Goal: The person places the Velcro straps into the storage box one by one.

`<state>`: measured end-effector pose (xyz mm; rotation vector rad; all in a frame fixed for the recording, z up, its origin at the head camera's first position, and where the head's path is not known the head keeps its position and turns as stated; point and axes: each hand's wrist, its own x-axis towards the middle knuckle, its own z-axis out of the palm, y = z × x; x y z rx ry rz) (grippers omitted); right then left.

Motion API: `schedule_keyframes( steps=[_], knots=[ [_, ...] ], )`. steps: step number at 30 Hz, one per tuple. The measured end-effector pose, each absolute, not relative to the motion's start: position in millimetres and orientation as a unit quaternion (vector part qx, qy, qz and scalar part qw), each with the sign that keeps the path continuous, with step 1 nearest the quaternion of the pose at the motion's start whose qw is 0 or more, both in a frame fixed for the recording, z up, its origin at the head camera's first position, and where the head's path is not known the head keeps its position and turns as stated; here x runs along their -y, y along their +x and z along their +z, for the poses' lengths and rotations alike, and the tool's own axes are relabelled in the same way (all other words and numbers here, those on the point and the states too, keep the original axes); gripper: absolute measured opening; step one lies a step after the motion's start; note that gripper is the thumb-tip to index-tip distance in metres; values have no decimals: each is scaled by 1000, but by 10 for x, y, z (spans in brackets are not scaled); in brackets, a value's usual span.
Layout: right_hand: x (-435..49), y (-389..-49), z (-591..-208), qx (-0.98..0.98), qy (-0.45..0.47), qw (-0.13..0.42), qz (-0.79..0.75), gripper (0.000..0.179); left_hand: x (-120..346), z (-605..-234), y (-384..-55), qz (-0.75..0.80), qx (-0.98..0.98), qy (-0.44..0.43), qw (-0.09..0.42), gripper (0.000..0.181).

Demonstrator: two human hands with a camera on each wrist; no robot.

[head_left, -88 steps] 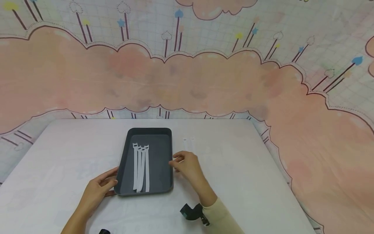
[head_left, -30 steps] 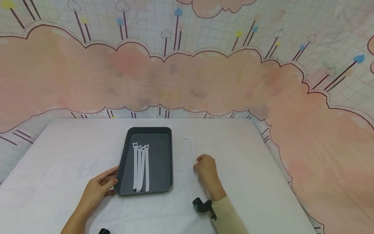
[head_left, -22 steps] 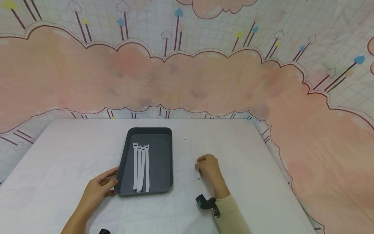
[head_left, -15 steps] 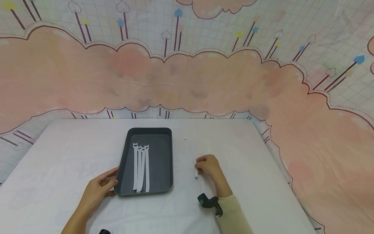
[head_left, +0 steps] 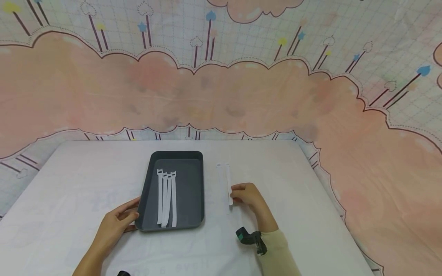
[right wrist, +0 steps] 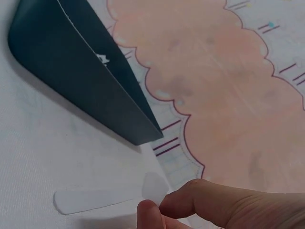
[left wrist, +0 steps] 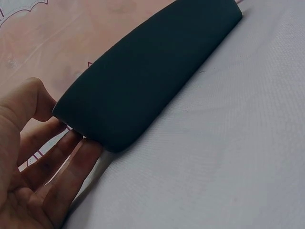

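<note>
A dark grey tray (head_left: 188,191) lies on the white table, with several white hook-and-loop cable ties (head_left: 169,199) side by side in its left half. My left hand (head_left: 115,222) holds the tray's near left corner, thumb at the rim and fingers against the outer wall, as the left wrist view also shows. Right of the tray, my right hand (head_left: 246,195) pinches a white cable tie (head_left: 229,184) near its rounded tail, its slotted head pointing away. Another cable tie (head_left: 218,165) lies just left of it, faint against the white cloth; the right wrist view shows that tie's rounded end (right wrist: 71,202).
White cloth (head_left: 293,191) covers the table. A patterned backdrop (head_left: 221,96) rises behind its far edge. A black wrist camera (head_left: 252,239) sits on my right forearm, at the beige sleeve (head_left: 277,249).
My right hand has gone from the tray's right edge to the ties at the right and now pinches one. Lately that tie has shifted slightly left and away. The left hand stays still.
</note>
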<state>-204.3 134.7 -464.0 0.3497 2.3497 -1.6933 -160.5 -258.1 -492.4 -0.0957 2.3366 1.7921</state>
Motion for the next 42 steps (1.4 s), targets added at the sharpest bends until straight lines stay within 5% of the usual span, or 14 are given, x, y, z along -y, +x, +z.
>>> schedule_keyframes(
  steps=[42],
  knots=[
    [-1300,-1903,-4389,-751,88,127,-642,35,2574,-4922,-1601,587,-803,-32,99,56]
  ],
)
